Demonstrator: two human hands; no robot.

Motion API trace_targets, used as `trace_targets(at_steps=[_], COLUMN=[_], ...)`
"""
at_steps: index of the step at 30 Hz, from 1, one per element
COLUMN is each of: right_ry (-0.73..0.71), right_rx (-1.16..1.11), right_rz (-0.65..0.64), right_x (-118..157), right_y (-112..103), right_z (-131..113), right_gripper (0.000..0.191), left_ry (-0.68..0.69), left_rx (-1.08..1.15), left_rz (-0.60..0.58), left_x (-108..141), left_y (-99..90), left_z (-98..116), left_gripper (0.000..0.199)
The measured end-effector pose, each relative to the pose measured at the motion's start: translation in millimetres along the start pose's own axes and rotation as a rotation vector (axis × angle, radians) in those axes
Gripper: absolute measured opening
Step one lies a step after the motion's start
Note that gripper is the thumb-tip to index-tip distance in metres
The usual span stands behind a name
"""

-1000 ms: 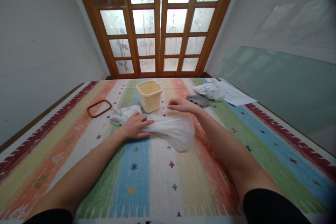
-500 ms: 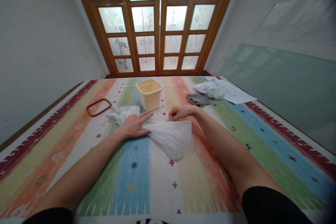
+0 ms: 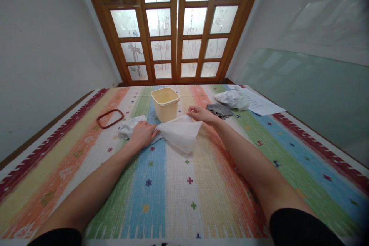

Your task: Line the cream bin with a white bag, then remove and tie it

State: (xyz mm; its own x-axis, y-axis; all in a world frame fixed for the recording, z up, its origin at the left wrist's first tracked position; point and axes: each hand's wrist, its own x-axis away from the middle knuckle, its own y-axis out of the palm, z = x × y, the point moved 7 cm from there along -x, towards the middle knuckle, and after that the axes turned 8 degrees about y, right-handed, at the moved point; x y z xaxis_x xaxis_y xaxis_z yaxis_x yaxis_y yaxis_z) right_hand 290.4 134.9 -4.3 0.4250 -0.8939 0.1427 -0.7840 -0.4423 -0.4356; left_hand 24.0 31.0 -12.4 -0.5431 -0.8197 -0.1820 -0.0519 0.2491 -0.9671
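A thin white plastic bag (image 3: 180,134) is stretched between my two hands over the striped tablecloth. My left hand (image 3: 143,133) has its fingers curled round the gathered left end of the bag. At the far right edge of the bag, my right hand (image 3: 198,113) pinches it between thumb and fingers, holding it slightly raised. A crumpled white and grey piece (image 3: 127,127) lies beside and partly under my left hand. Just behind the bag stands a pale yellow square tub (image 3: 167,109), its top open.
A reddish-brown rounded ring (image 3: 108,125) lies at the left. Toward the back right are a folded grey cloth (image 3: 219,110), a crumpled white bag (image 3: 233,99) and a printed white sheet (image 3: 263,105). Striped cloth (image 3: 178,207) covers the table.
My left hand's fingers have curled in from being spread. My right hand has moved up and away, lifting the bag's edge. The bag's loose part has shifted back.
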Motion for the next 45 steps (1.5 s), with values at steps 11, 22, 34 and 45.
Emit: trace_targets(at_steps=[11,22,34,45], right_ry=[-0.134,0.022,-0.18,-0.253], right_rx=[-0.005,0.133,0.974,0.844], right_rz=[-0.012,-0.305,-0.164,-0.091], right_x=[2,19,52,23], right_y=[7,41,111,102], right_z=[-15,-16,-47,-22], right_gripper=[0.041,0.061,0.066,0.035], left_ry=[-0.007,0.223,0.027,0.071], left_rx=[0.104,0.211,0.221,0.29], left_rz=[0.21,0.118,0.158,0.079], left_x=[5,-4,-7,-8], left_y=[-26.7,-15.8,-6.8,5.0], left_z=[19,74,50,56], left_gripper=[0.07,0.041,0.024,0.081])
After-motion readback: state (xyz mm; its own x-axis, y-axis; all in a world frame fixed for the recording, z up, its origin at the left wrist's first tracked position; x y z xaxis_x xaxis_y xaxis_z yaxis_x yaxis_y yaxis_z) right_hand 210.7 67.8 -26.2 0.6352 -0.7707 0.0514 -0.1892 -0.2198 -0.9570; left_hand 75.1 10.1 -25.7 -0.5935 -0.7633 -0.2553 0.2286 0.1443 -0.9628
